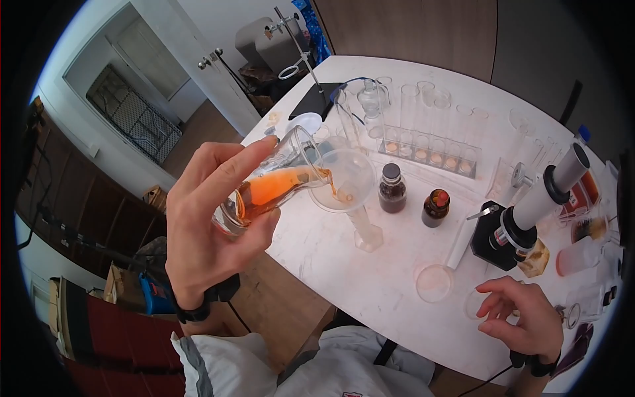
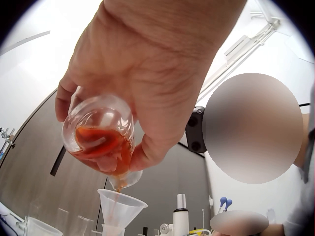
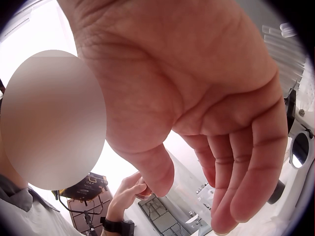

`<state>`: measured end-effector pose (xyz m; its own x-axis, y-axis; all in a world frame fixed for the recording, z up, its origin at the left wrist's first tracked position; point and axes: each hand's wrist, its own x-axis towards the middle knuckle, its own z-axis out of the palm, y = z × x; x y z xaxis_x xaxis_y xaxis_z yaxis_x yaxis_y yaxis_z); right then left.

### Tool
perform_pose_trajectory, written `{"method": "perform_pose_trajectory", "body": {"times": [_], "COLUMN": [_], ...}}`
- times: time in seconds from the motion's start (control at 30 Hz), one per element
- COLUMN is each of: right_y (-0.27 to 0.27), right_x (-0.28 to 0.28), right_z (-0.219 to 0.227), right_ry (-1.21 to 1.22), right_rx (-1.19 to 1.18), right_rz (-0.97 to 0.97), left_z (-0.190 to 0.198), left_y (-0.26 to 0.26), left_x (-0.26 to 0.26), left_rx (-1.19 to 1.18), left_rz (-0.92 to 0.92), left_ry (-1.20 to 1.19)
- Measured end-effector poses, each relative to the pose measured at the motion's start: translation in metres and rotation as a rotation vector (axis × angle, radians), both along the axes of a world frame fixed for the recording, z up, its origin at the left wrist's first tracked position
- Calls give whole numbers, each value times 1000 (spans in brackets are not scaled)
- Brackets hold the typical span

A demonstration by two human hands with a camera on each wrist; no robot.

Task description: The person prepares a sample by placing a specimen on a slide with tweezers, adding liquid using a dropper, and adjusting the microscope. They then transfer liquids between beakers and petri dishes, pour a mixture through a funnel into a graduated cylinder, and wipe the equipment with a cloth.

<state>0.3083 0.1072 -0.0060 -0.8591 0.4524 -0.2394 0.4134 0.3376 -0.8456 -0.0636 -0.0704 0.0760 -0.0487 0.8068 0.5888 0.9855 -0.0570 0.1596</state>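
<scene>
My left hand (image 1: pixel 208 205) grips a tilted glass conical flask (image 2: pixel 98 137) of orange-red liquid (image 1: pixel 281 185). From the flask's lip a thin stream runs down into a translucent plastic funnel (image 1: pixel 360 175). The funnel sits in the top of a clear measuring cylinder (image 1: pixel 367 235) with a hexagonal foot, upright on the table. In the left wrist view the flask's mouth is just above the funnel's rim (image 2: pixel 123 195). My right hand (image 1: pixel 522 314) hovers at the table's right front with loosely curled fingers and nothing in them, beside a clear petri dish (image 1: pixel 434 283).
Two dark bottles, one black-capped (image 1: pixel 391 188) and one red-topped (image 1: pixel 436 208), stand right of the funnel. Behind them is a rack of test tubes (image 1: pixel 430 155). A microscope (image 1: pixel 522 221) stands at right, a ring stand (image 1: pixel 311 66) at the far left of the white table (image 1: pixel 317 264).
</scene>
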Motion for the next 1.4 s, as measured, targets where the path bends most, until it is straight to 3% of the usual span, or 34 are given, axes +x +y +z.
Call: {"method": "perform_pose_trajectory", "body": {"times": [1.4], "right_y": [3], "right_x": [0], "right_z": [0], "right_ry": [-43], "right_rx": [-5], "right_rz": [7], "left_z": [0], "left_y": [6], "left_x": [0], "left_rx": [-33], "left_rz": [-4], "left_ry": [27]}}
